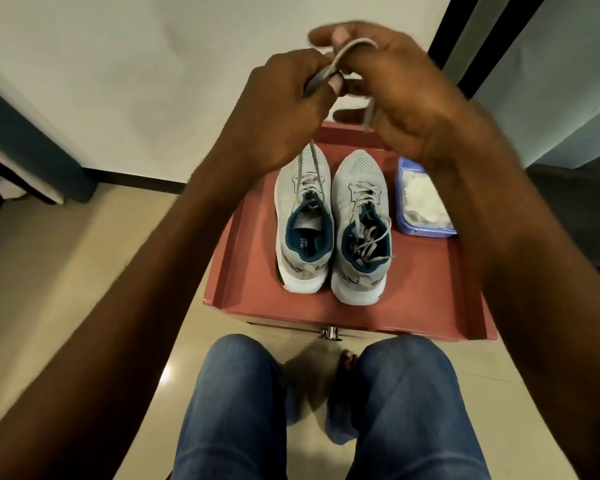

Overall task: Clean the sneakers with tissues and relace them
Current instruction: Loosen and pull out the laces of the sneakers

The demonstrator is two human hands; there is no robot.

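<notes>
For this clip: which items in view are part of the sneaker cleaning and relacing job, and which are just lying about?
Part of the job:
left sneaker
right sneaker
grey shoelace, held up by left hand and right hand
tub of tissues
red table

Lying about:
drawer knob

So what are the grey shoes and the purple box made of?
The grey sneakers with teal lining look like knitted mesh fabric, showing tiny holes at the toe, on smooth white rubbery soles. The purple box of tissues looks like shiny, see-through plastic.
</notes>
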